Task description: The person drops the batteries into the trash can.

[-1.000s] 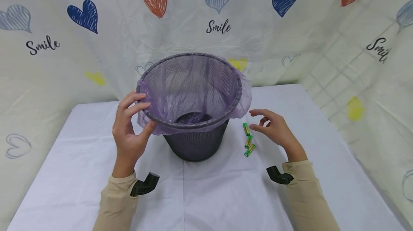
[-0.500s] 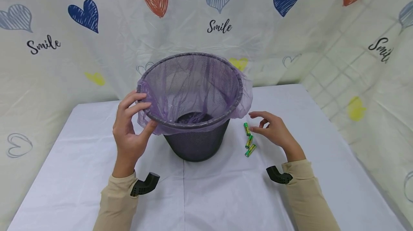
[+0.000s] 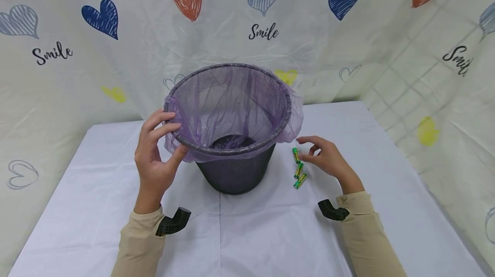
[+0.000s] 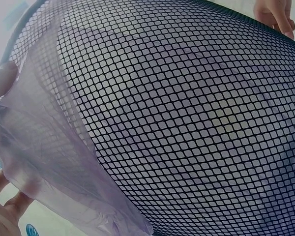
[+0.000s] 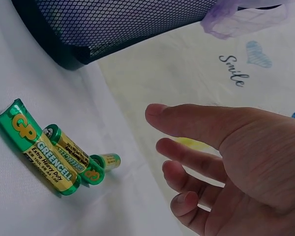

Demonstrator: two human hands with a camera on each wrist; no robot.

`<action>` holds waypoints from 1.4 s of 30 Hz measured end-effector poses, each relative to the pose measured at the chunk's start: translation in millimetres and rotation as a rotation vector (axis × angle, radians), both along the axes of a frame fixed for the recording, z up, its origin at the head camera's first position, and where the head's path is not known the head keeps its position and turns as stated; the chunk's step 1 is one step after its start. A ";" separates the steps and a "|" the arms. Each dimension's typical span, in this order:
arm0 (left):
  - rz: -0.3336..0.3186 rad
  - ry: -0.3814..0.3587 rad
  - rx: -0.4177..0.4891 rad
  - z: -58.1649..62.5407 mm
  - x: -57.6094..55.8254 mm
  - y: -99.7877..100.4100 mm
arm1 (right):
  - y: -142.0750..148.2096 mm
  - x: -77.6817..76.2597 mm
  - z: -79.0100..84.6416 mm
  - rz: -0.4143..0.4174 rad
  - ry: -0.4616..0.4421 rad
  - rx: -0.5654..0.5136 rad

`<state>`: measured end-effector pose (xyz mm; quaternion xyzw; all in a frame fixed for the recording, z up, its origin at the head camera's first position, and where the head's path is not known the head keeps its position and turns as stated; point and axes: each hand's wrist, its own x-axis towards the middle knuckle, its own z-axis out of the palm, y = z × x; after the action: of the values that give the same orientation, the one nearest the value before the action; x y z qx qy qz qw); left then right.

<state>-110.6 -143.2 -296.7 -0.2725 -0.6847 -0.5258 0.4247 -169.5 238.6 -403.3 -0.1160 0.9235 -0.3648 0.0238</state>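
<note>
A black mesh wastebasket (image 3: 233,178) stands on the table, lined with a thin purple plastic bag (image 3: 294,118) folded out over its rim. My left hand (image 3: 156,156) grips the rim at the left, its fingertips inside and the thumb at the front. In the left wrist view the bag (image 4: 54,167) hangs outside the mesh beside those fingers. Right of the basket lie three green AA batteries: an upper one (image 3: 295,155), a middle one (image 3: 298,170) and a lower one (image 3: 300,181). Over them hovers my right hand (image 3: 328,157), holding nothing; the right wrist view shows its thumb and fingers apart.
A white cloth covers the table (image 3: 96,191). Behind it hangs a pale curtain (image 3: 224,32) printed with hearts and "Smile". Black camera mounts sit on both wrists, the left mount (image 3: 174,222) and the right mount (image 3: 333,211).
My right hand has come slightly down and left, nearer the upper battery. The left hand keeps its grip on the rim; basket and batteries have stayed put.
</note>
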 end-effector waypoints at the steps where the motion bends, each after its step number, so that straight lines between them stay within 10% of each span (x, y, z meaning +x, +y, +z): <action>1: -0.001 0.000 -0.001 0.1 0.0 0.1 | 0.4 -0.1 -0.4 0.001 -0.001 0.000; 42: -0.014 0.007 0.024 -1.5 -2.1 -0.9 | 12.1 -16.1 -35.5 0.084 -0.084 -0.057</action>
<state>-112.7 -144.1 -298.1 -0.2742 -0.6748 -0.5360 0.4267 -185.6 250.7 -438.8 -0.1397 0.9053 -0.3941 0.0746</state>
